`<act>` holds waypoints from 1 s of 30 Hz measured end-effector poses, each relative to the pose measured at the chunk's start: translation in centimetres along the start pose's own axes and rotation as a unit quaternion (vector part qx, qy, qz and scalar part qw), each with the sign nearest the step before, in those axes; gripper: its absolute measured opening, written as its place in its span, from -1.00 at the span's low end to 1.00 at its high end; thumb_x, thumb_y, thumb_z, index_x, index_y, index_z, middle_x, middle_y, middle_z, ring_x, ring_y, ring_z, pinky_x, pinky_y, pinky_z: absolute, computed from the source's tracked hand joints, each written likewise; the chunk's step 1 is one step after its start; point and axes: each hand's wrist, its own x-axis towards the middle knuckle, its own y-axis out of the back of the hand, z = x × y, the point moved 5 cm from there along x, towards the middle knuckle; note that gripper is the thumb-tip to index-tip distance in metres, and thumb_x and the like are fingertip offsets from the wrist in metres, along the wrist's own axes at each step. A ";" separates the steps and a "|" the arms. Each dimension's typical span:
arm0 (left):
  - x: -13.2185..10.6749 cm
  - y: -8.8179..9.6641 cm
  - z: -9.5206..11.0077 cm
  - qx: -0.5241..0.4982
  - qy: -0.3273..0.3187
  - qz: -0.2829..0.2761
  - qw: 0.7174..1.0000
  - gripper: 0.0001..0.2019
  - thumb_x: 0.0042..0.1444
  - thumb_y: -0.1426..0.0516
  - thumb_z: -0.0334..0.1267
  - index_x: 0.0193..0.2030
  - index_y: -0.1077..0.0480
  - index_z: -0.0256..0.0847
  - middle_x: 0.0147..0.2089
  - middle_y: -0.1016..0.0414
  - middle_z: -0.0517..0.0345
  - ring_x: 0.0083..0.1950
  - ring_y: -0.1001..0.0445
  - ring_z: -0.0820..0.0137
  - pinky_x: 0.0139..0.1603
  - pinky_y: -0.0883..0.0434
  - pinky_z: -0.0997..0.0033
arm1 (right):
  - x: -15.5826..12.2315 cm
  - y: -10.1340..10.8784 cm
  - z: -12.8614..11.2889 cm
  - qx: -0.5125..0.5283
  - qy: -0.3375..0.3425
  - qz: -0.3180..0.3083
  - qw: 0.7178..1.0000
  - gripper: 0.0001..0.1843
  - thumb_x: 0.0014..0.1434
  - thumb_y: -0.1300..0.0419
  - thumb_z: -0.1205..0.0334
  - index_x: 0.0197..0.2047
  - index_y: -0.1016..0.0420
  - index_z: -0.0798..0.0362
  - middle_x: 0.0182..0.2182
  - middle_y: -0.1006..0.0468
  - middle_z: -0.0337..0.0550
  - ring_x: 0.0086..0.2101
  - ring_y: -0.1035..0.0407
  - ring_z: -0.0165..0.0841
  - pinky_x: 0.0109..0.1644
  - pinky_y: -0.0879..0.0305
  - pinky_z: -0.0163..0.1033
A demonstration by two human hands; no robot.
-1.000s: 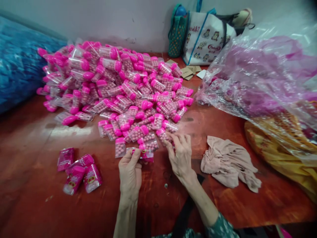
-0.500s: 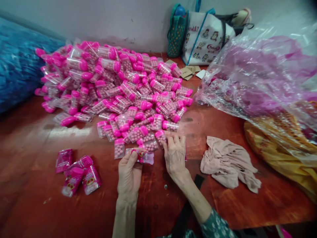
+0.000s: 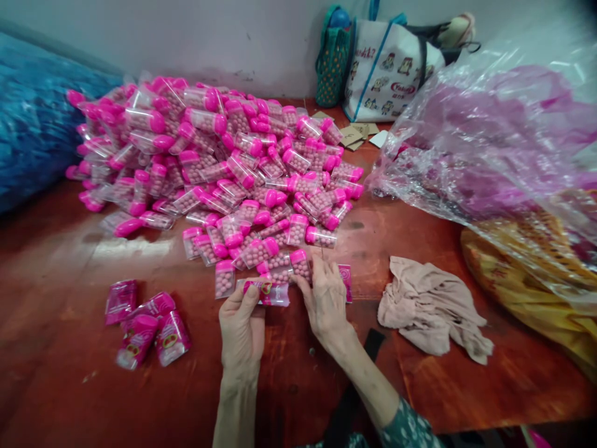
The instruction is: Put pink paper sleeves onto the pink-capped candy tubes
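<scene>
My left hand [image 3: 242, 326] is closed, pinching a pink printed plastic sleeve [image 3: 275, 294] between thumb and fingers. The sleeve's see-through end points right. My right hand [image 3: 328, 298] rests just right of it, thumb and fingers apart. Its thumb tip is at the lower edge of a clear bottle [image 3: 300, 264] with a pink cap and pink beads inside; whether they touch I cannot tell. Another pink printed sleeve [image 3: 345, 283] lies flat, partly hidden by the right hand. Beyond both hands rises a big heap of similar bead-filled bottles [image 3: 242, 168].
Several pink-wrapped bottles [image 3: 172, 336] lie at the left on the red-brown table [image 3: 177, 404]. A crumpled beige cloth [image 3: 431, 305] is at the right. Clear plastic bags [image 3: 489, 143] cover a yellow bag [image 3: 517, 292]. A white tote [image 3: 392, 74] stands by the wall, blue bags [image 3: 41, 124] far left.
The right hand's thumb has moved left and away from its fingers. The bottle beside it is now more upright, and more of the flat sleeve shows. The left hand has barely shifted.
</scene>
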 end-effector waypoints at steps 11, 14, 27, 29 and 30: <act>-0.3 0.0 0.3 0.002 -0.059 0.023 0.998 -0.85 -0.26 -0.31 -0.31 -0.46 -0.51 -0.25 -0.44 -0.55 0.21 -0.39 -0.47 0.51 -0.23 -0.40 0.52 | -2.1 3.8 1.1 0.413 -0.194 -0.113 0.883 -0.68 0.04 -0.18 0.06 -0.20 -0.41 0.10 -0.61 -0.29 -0.34 -0.61 -0.17 -0.50 -0.56 -0.08 -0.40; -0.6 -0.3 0.1 0.005 -0.054 0.022 0.998 -0.83 -0.26 -0.31 -0.31 -0.44 -0.51 -0.25 -0.43 -0.55 0.20 -0.39 -0.47 0.50 -0.23 -0.41 0.49 | -2.7 3.7 0.6 0.441 -0.193 -0.130 0.867 -0.70 0.03 -0.20 0.08 -0.21 -0.42 0.09 -0.61 -0.26 -0.36 -0.59 -0.15 -0.51 -0.53 -0.09 -0.39; -0.9 -0.5 -0.3 0.011 -0.034 0.009 0.999 -0.86 -0.24 -0.29 -0.32 -0.45 -0.50 -0.28 -0.44 -0.54 0.17 -0.40 -0.45 0.49 -0.28 -0.39 0.52 | -3.2 2.5 1.5 0.489 -0.191 -0.209 0.825 -0.72 -0.02 -0.25 0.17 -0.21 -0.52 0.08 -0.50 -0.43 -0.26 -0.49 -0.27 -0.46 -0.43 -0.20 -0.38; -1.0 -0.6 -0.6 0.012 -0.026 0.003 1.000 -0.85 -0.23 -0.29 -0.31 -0.45 -0.50 -0.30 -0.44 -0.53 0.16 -0.40 -0.45 0.49 -0.28 -0.39 0.52 | -3.1 2.6 1.8 0.473 -0.189 -0.217 0.833 -0.72 -0.02 -0.25 0.17 -0.22 -0.52 0.09 -0.50 -0.45 -0.25 -0.48 -0.28 -0.46 -0.42 -0.20 -0.38; -1.0 -0.6 -0.7 0.011 -0.023 0.002 1.000 -0.84 -0.23 -0.29 -0.31 -0.44 -0.50 -0.30 -0.44 -0.53 0.16 -0.40 -0.45 0.50 -0.28 -0.39 0.52 | -3.1 2.7 1.8 0.464 -0.185 -0.218 0.839 -0.72 -0.02 -0.25 0.17 -0.21 -0.52 0.08 -0.48 -0.46 -0.25 -0.47 -0.29 -0.45 -0.41 -0.20 -0.38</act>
